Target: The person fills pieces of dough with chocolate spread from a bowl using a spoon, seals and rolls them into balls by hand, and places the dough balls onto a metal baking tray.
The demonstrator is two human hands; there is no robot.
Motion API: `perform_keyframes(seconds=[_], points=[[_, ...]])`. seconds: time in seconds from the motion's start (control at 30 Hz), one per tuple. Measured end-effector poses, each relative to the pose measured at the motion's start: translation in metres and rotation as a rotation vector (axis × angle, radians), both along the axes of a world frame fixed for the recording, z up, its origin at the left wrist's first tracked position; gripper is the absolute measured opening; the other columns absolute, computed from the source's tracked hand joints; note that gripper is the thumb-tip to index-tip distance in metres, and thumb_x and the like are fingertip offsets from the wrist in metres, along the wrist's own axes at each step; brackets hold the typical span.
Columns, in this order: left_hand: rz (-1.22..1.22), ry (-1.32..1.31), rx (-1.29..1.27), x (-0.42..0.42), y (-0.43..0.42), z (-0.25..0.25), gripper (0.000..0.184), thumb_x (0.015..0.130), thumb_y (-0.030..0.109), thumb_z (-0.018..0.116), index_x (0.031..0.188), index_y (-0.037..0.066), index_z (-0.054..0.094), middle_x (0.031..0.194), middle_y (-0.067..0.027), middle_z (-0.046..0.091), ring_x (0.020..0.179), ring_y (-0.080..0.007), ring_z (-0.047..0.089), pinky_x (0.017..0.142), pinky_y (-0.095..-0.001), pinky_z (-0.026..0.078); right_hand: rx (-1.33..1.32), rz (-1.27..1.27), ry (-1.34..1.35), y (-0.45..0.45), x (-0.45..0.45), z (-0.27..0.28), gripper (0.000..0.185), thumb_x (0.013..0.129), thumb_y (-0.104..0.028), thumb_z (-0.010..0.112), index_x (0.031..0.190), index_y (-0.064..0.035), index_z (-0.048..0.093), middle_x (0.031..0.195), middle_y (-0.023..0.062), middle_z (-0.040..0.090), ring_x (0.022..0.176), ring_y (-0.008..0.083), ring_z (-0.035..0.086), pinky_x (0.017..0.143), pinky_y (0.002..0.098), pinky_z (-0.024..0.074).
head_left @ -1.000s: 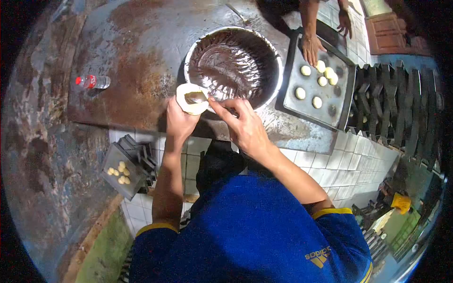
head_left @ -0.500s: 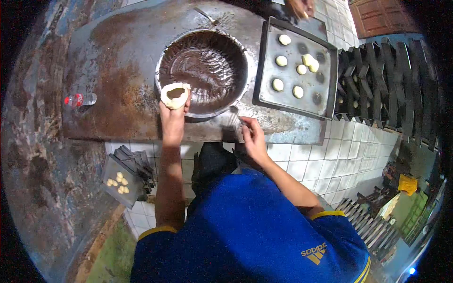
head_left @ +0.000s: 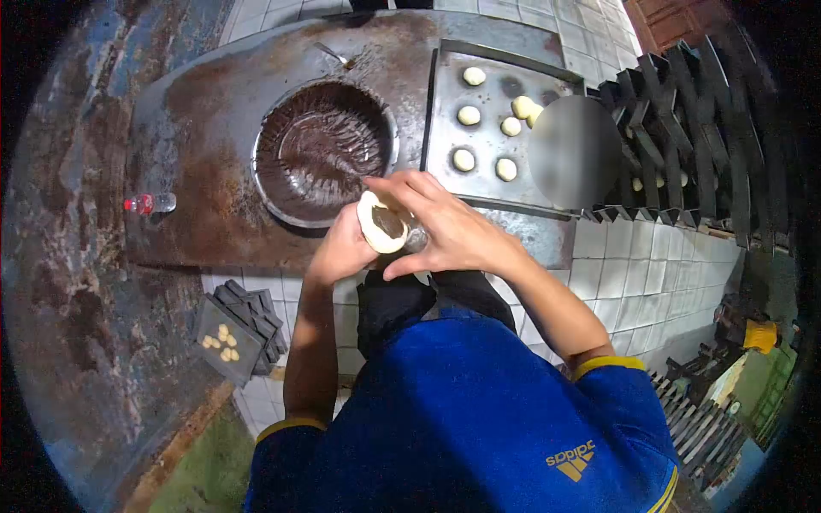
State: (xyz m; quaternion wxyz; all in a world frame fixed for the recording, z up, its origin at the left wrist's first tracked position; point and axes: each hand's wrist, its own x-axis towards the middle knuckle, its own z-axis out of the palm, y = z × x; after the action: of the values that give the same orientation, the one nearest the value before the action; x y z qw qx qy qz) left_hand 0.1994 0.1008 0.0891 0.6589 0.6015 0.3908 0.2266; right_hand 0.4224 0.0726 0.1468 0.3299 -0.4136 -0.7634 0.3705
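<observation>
A piece of pale dough, hollowed like a cup with dark brown filling inside, sits in my left hand, whose fingers are wrapped round it. My right hand arches over the dough's right side, fingers and thumb spread apart. A greyish, shiny patch shows between that thumb and the fingers, too unclear to name. Just beyond both hands stands a large metal bowl, its inside smeared with dark brown paste.
A baking tray with several dough balls lies right of the bowl, partly covered by a blurred patch. A utensil rests behind the bowl; a plastic bottle lies left. Dark stacked trays stand right; another dough tray sits lower left.
My left hand has brought the dough rightward and down, off the bowl's rim. My right hand has moved up to meet it. A person's hand beyond the tray is gone from view.
</observation>
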Motion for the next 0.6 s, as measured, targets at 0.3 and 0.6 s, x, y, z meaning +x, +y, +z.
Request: perform_keyframes(seconds=[0.3, 0.6], points=[[-0.161, -0.098, -0.077, 0.066, -0.006, 0.039, 0.054, 0.084, 0.013, 0.085, 0.131, 0.001, 0.061, 0.121, -0.0042, 0.071, 0.108, -0.0101, 0.064, 0.096, -0.0295, 0.053, -0.107, -0.045, 0.089, -0.011, 0.072, 0.021, 0.046, 0.080, -0.022, 0.088, 0.118, -0.0020, 0.073, 0.103, 0.0132, 0.069, 0.096, 0.0289, 0.071, 0.088, 0.0383, 0.0566], [0.060, -0.302, -0.219, 0.110, -0.028, 0.058, 0.042, 0.100, 0.009, 0.071, 0.137, -0.001, 0.054, 0.124, -0.0069, 0.066, 0.110, -0.0099, 0.064, 0.095, -0.0278, 0.053, -0.501, -0.233, 0.439, -0.028, 0.105, 0.025, 0.032, 0.098, -0.012, 0.072, 0.127, -0.0005, 0.069, 0.112, 0.0149, 0.072, 0.094, 0.0214, 0.073, 0.089, 0.0351, 0.0588]])
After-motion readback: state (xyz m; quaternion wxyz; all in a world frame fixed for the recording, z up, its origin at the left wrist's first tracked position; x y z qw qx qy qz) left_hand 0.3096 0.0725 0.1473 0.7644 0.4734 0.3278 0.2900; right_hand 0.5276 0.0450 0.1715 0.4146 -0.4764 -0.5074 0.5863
